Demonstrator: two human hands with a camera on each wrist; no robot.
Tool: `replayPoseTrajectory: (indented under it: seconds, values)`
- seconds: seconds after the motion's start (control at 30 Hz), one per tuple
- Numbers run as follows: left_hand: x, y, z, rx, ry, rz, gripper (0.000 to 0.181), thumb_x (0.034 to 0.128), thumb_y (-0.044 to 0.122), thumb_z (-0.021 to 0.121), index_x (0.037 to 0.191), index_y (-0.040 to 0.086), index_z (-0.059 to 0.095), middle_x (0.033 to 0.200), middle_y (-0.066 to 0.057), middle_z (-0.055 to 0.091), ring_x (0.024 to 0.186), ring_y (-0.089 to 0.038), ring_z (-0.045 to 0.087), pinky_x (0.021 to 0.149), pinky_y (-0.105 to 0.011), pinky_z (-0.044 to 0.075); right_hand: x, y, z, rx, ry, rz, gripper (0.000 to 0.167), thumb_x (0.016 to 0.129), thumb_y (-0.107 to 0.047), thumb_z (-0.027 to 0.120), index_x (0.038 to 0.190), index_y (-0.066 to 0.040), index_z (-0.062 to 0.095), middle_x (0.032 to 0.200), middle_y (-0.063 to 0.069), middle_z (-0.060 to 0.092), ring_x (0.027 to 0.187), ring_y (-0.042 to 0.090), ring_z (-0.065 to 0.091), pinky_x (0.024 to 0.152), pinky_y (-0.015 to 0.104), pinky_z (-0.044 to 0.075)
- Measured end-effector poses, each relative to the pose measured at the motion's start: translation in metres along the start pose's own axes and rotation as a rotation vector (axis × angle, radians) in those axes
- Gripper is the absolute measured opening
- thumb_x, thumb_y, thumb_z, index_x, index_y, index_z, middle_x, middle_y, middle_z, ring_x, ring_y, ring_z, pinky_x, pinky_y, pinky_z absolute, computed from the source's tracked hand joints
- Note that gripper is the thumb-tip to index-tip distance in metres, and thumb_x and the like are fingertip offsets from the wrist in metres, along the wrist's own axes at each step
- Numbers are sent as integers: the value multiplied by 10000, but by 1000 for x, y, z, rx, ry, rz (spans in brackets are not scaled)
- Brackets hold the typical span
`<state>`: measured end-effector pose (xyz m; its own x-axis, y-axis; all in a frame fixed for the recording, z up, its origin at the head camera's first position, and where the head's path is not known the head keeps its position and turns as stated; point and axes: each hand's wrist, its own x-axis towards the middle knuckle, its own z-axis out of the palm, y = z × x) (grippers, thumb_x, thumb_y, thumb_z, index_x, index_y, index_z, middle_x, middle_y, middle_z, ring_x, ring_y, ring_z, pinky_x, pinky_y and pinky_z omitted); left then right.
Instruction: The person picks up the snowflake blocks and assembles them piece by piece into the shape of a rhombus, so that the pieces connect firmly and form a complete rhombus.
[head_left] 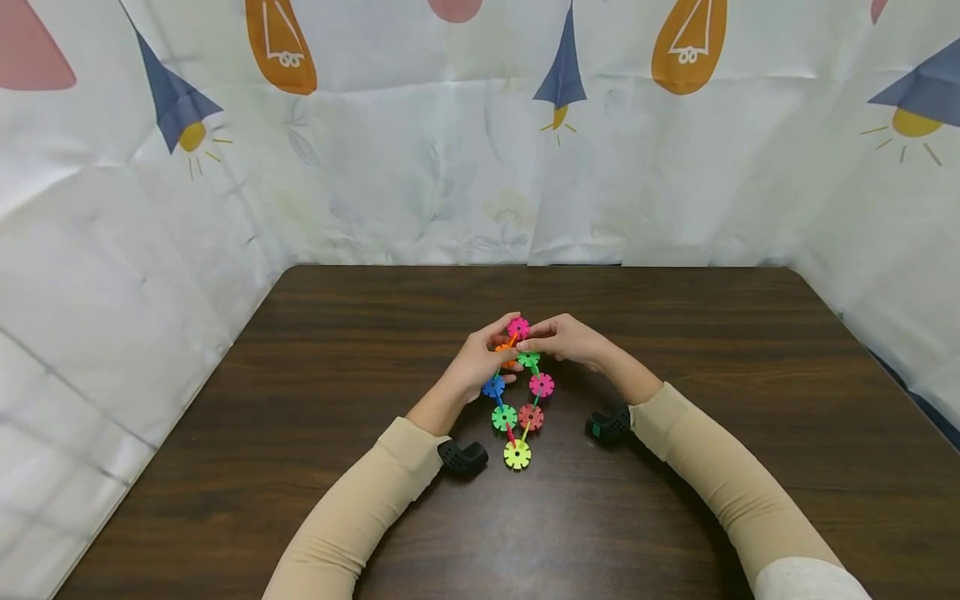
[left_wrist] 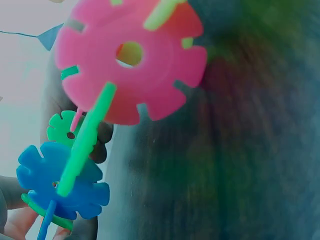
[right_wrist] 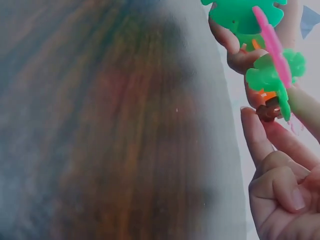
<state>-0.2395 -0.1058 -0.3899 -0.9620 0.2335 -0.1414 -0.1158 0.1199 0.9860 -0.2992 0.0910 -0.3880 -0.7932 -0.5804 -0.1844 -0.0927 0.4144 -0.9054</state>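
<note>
A loop of slotted plastic flower discs, joined edge to edge in many colours, hangs between the two hands, with a yellow disc (head_left: 517, 455) lowest. My left hand (head_left: 474, 360) grips the loop's upper left part by the orange disc (head_left: 504, 357), partly hidden by fingers. At the top, my right hand (head_left: 572, 340) pinches the chain between the upper pink disc (head_left: 518, 328) and the green disc (head_left: 528, 359). Close up in the left wrist view are a pink disc (left_wrist: 165, 55) and a blue disc (left_wrist: 65, 172). The right wrist view shows the right fingers (right_wrist: 280, 187) touching a small brownish piece (right_wrist: 269, 110).
A dark wood-grain table (head_left: 337, 333) lies under the hands. Black wrist devices (head_left: 462, 458) sit at both cuffs. A white patterned cloth (head_left: 450, 183) stands behind the table and along its sides.
</note>
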Motion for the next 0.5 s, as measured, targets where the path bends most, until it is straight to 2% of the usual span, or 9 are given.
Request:
replayPoseTrajectory:
  seconds: [0.1,0.23,0.3,0.5]
  values:
    - [1,1,-1,-29,6,-16,635,1038,7,577,1604,220,381,1288,-206,505,825,-211,668,736,-346,607,-3,1,-4,1,-20,26,412,1029,-252,657,1341,17,655,821,1,581,541,126,270,565,272,298]
    - [2,2,-4,-65,47,-23,634,1039,1,573,1602,224,386,1278,-204,509,813,-205,666,747,-336,605,-12,2,-12,17,-77,57,465,1063,-310,593,1392,18,610,919,32,665,528,129,261,549,272,288]
    - [2,2,-6,-78,68,-24,631,1040,-2,568,1600,228,390,1255,-198,510,806,-202,663,746,-330,604,-17,4,-14,20,-114,64,426,1068,-301,582,1346,17,643,955,55,681,519,127,250,535,269,277]
    - [3,2,-7,-98,96,-13,638,1038,-17,563,1601,225,387,1218,-188,509,766,-179,658,747,-341,606,-27,9,-14,80,-164,53,224,1032,-199,639,1117,-18,739,718,12,519,503,113,265,527,266,277]
